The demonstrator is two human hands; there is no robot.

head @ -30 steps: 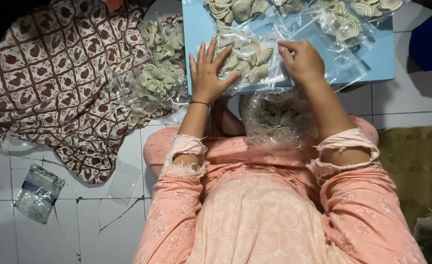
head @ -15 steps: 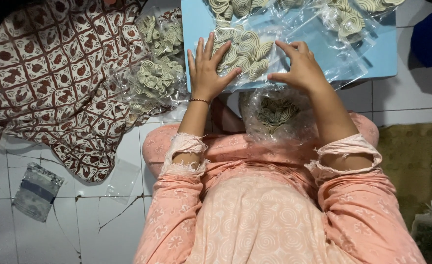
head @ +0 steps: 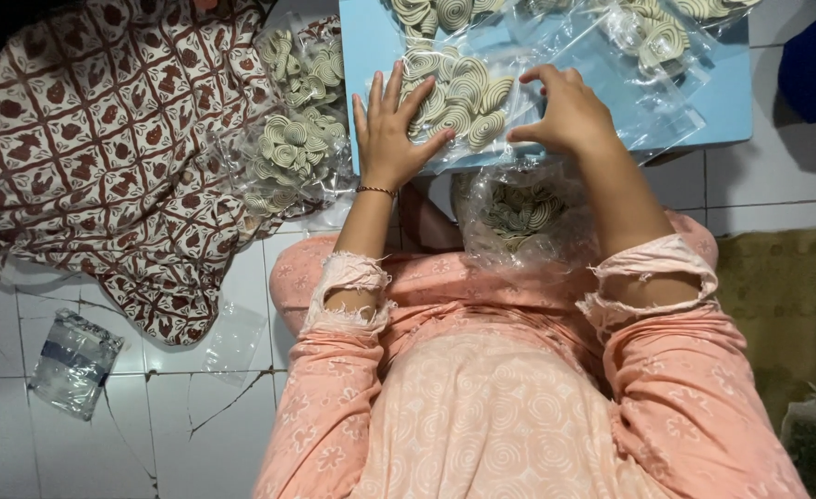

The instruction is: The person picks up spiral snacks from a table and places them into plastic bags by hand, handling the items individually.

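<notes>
2 hands: left hand [head: 391,134] flat, fingers spread, and right hand [head: 569,113] curled, both pressing 1 clear bag of spiral crackers [head: 459,92] on a blue table [head: 371,42]; white tiled floor [head: 103,434] below.

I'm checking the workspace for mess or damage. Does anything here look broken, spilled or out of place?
Yes, the white floor tiles at lower left show branching cracks. A crumpled clear wrapper lies loose on them, apart from the packing. Nothing looks spilled: the left hand and right hand press a bag of spiral snacks flat on the blue table.
</notes>
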